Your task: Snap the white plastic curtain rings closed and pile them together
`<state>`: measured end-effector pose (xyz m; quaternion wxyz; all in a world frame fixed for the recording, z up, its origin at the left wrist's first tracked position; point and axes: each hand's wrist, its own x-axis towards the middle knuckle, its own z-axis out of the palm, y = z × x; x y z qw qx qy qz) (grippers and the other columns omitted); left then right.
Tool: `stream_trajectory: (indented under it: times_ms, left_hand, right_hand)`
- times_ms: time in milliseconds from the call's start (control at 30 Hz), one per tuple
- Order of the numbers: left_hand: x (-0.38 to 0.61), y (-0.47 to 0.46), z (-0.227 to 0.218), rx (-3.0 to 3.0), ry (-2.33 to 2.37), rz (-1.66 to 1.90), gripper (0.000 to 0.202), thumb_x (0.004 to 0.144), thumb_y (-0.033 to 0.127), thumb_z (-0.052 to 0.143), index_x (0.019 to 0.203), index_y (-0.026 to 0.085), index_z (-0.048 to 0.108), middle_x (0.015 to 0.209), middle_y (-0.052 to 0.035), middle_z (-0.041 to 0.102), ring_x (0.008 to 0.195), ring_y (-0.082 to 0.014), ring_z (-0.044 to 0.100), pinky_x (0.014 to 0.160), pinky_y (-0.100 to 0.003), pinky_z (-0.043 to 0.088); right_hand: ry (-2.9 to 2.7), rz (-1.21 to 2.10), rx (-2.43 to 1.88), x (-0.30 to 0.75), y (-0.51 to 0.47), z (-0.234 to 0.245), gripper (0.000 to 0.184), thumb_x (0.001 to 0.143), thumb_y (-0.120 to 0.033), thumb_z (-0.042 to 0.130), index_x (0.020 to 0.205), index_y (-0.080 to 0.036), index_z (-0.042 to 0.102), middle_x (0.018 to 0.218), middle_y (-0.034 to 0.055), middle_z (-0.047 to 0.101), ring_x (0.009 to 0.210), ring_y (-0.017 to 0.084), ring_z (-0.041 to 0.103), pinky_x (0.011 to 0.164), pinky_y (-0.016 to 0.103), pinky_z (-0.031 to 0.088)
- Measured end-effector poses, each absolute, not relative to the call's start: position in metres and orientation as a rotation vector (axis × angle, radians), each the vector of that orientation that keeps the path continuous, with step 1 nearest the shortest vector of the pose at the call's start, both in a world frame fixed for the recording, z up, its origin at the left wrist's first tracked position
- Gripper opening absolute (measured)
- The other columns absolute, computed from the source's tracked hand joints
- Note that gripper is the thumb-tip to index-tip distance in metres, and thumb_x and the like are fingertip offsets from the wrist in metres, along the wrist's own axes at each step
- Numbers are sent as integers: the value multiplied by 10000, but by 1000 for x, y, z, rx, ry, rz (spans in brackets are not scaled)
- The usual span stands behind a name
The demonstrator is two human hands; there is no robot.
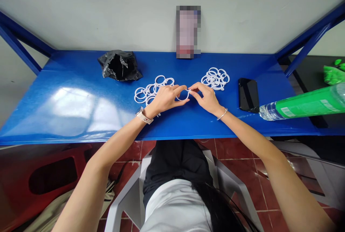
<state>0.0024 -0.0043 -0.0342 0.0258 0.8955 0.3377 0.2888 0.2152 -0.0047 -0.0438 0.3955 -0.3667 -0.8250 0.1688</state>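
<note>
A single white plastic ring (pixel 188 96) is held between my two hands, just above the blue table. My left hand (pixel 167 99) grips its left side with thumb and fingers. On its right side, the fingertips of my right hand (pixel 205 97) pinch a small knob or tab; its detail is too small to make out. Behind and beside my left hand lies a pile of similar white rings (pixel 140 95), partly covered by the hand. Another heap of white rings (pixel 215 78) rests just beyond my right hand.
A crumpled black plastic bag (pixel 120 66) sits open at the back left of the blue table (pixel 81 81). A blurred-out upright device (pixel 187 32) leans on the wall. To the right are a black phone (pixel 248 94) and a green-labelled bottle (pixel 307 101).
</note>
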Motion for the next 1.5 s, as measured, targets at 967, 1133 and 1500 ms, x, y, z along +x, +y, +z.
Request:
stream_trajectory:
  times_ms: [967, 1133, 1500]
  left_hand:
    - [4, -4, -37, 2754, 992, 911, 385, 964, 510, 534, 1068, 154, 634, 680, -5, 650, 548, -118, 568, 520, -225, 337]
    - [4, -5, -36, 2749, 1009, 889, 380, 963, 508, 529, 1070, 159, 637, 690, -9, 654, 560, -126, 580, 526, -232, 343]
    - [4, -5, -35, 2745, 1030, 837, 392, 960, 519, 525, 1085, 163, 632, 702, -14, 659, 572, -134, 592, 530, -236, 342]
  right_hand:
    - [-2151, 310, -887, 218, -3, -48, 208, 1012, -335, 484, 867, -222, 582, 868, 53, 715, 796, 205, 661, 737, 333, 486]
    - [-2162, 314, -914, 218, -2, -49, 237, 1018, -360, 460, 859, -232, 582, 855, 50, 708, 795, 210, 656, 740, 350, 487]
    - [-2184, 292, -907, 219, -3, -48, 245, 1019, -357, 456, 854, -231, 584, 839, 51, 702, 775, 209, 639, 738, 353, 483]
